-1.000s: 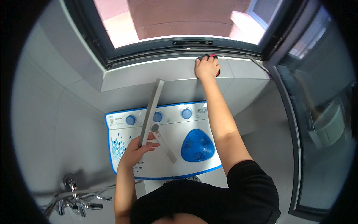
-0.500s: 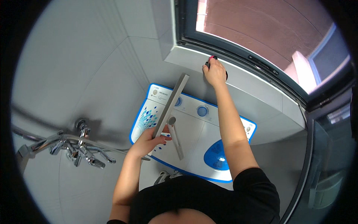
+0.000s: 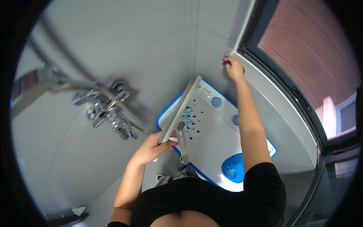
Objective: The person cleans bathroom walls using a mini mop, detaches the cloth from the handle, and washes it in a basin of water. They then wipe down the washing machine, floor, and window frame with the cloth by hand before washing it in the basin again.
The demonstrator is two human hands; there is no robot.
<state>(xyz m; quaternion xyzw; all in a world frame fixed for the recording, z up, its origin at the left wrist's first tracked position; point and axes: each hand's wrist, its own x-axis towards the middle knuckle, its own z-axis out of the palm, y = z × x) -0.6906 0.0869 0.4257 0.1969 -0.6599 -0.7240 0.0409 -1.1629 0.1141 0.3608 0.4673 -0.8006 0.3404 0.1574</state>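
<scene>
My left hand point(image 3: 149, 147) is closed around the lower end of a long, flat pale-grey panel point(image 3: 181, 108), seen almost edge-on. Beside the panel hangs a narrow clear bar with a dark round end point(image 3: 181, 125); I cannot tell whether it is joined to the panel. Both are above a white twin-tub washing machine point(image 3: 215, 138) with blue trim. My right arm reaches across the machine to the window ledge's left corner. There my right hand point(image 3: 235, 69) is closed on a small black and pink object point(image 3: 226, 61), mostly hidden by the fingers.
A chrome mixer tap point(image 3: 111, 113) juts from the grey wall on the left, with a blurred chrome shower pipe point(image 3: 49, 81) nearer. At the right is a dark-framed window point(image 3: 298, 100) above a pale ledge point(image 3: 280, 98). My shoes point(image 3: 160, 176) show beside the machine.
My view has turned, bringing the tap and the machine to different places. My right hand has moved left along the ledge to its corner with the black and pink object. The left hand keeps its panel.
</scene>
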